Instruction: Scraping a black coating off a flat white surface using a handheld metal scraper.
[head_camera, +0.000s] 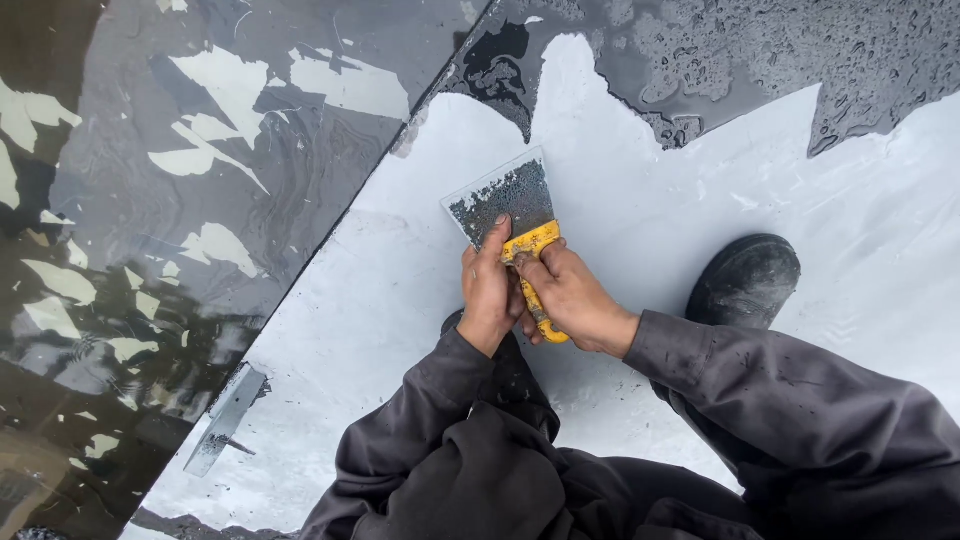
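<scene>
A wide metal scraper (505, 200) with a yellow handle lies blade-down on the white coated floor (640, 220). Its blade is speckled with dark residue and points up and to the left. My left hand (488, 290) presses on the base of the blade with a finger stretched along it. My right hand (570, 297) grips the yellow handle just behind. Both arms wear dark grey sleeves.
A black boot (745, 280) rests on the white floor to the right of the hands. Dark wet coating (760, 60) covers the top edge. A dark wall surface with flaking pale patches (190, 200) fills the left. A small metal plate (225, 420) lies at the seam.
</scene>
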